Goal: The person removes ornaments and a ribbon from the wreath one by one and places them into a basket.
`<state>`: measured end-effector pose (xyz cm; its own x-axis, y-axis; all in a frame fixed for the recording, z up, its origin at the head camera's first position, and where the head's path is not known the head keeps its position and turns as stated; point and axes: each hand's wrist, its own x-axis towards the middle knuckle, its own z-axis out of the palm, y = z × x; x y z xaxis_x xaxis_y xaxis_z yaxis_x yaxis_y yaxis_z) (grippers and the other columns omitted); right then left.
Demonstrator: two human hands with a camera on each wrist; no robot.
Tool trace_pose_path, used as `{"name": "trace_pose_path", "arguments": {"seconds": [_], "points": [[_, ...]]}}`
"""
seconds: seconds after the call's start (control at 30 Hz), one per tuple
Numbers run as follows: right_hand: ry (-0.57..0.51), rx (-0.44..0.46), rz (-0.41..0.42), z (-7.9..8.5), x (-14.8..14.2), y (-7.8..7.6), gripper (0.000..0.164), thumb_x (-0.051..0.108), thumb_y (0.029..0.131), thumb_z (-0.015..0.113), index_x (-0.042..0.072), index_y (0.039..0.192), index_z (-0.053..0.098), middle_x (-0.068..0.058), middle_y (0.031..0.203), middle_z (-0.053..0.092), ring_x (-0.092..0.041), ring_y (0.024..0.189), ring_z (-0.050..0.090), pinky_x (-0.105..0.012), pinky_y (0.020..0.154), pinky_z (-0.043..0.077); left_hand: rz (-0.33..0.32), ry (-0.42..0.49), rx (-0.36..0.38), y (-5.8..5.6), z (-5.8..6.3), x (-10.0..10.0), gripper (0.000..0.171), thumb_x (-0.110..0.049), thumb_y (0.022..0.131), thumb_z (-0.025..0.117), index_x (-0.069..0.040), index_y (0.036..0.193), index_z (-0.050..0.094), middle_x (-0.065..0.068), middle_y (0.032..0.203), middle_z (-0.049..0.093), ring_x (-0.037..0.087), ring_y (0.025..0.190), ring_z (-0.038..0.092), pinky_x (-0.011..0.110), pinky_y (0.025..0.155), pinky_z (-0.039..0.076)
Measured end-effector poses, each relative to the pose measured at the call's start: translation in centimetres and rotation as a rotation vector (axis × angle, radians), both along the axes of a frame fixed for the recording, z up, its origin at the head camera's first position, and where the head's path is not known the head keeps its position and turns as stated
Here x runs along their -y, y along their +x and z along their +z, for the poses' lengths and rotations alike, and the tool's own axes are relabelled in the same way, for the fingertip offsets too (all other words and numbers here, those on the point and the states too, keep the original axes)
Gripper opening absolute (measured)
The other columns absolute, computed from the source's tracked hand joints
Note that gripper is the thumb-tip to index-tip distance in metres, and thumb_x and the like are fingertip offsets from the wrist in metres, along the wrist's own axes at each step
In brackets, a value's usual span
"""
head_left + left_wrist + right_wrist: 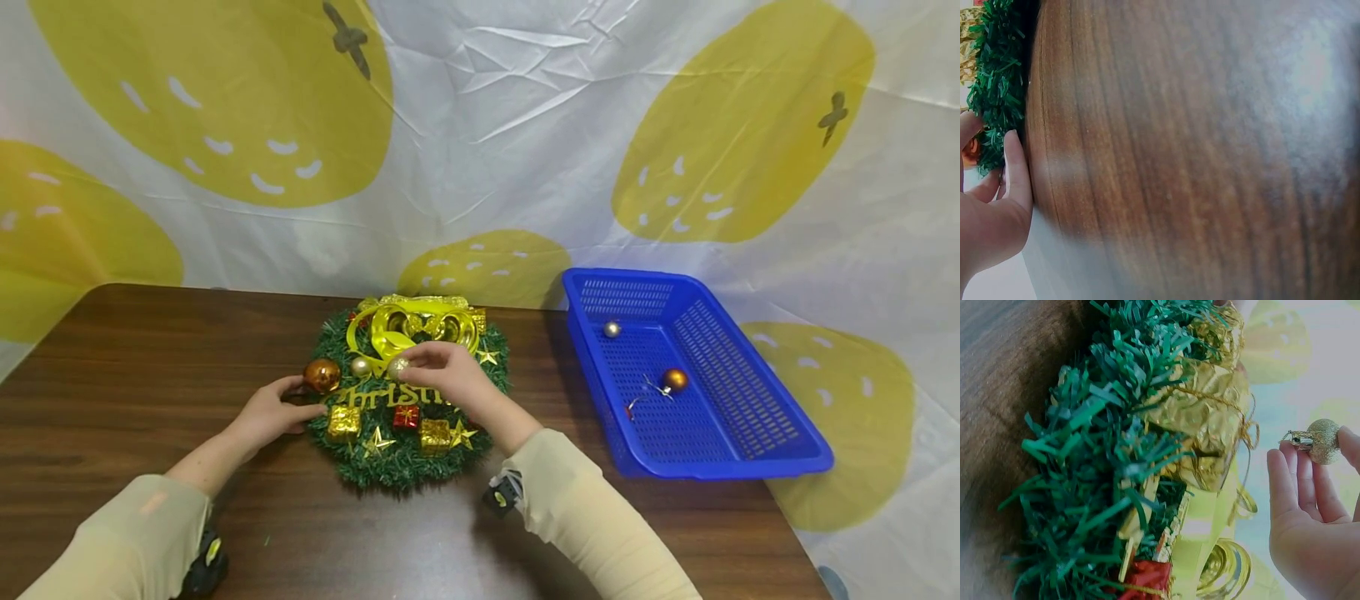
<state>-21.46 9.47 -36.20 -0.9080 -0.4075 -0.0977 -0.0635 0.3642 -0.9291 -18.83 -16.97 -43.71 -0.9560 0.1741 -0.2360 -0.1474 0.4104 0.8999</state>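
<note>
A round green tinsel wreath (386,471) lies on the table, trimmed with gold and red gift boxes, gold stars, yellow ribbon and gold lettering. At its left edge my left hand (266,412) grips the rim, beside a shiny orange bauble (322,376). The left wrist view has that hand (997,215) with fingers against the green tinsel. Over the wreath, my right hand (453,379) pinches a gold glitter bauble (1324,441) between thumb and fingers, its metal cap and loop showing in the right wrist view. A pale gold bauble (361,367) sits left of it on the wreath.
A blue plastic basket (712,471) stands to the right. Inside lie an orange bauble (675,381), a small pale bauble (612,329) and a small red-tipped piece (630,411). A fruit-patterned cloth (510,192) hangs behind the brown wooden table (187,350).
</note>
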Motion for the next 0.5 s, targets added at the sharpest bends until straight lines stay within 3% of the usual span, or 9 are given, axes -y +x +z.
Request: {"name": "trace_pose_path", "arguments": {"seconds": [0.17,0.27,0.5], "points": [[-0.054,0.032,0.000,0.4,-0.6,-0.1,0.032,0.016,0.087,0.066,0.005,0.116,0.064,-0.015,0.113,0.065,-0.024,0.098,0.064,-0.041,0.091,0.053,-0.005,0.002,0.007,0.0,0.3,-0.1,0.080,-0.023,0.090,0.062,0.014,0.144,0.015,0.036,0.141,0.027,0.044,0.117,0.049,0.035,0.082,0.057],[-0.102,0.057,-0.007,0.6,-0.9,-0.2,0.032,0.012,0.088,0.064,0.001,0.118,0.062,-0.018,0.114,0.064,-0.029,0.100,0.064,-0.041,0.093,0.053,-0.005,0.001,0.015,-0.1,0.3,-0.1,0.080,-0.022,0.090,0.062,0.015,0.144,0.015,0.037,0.142,0.026,0.044,0.118,0.048,0.035,0.082,0.057],[-0.173,0.088,-0.038,0.6,-1.7,-0.4,0.032,0.010,0.088,0.064,-0.001,0.118,0.061,-0.019,0.115,0.063,-0.018,0.097,0.065,-0.047,0.098,0.049,-0.007,-0.005,0.019,-0.3,0.2,0.1,0.078,-0.020,0.090,0.062,0.016,0.143,0.016,0.039,0.139,0.028,0.042,0.114,0.052,0.034,0.079,0.058]]}}
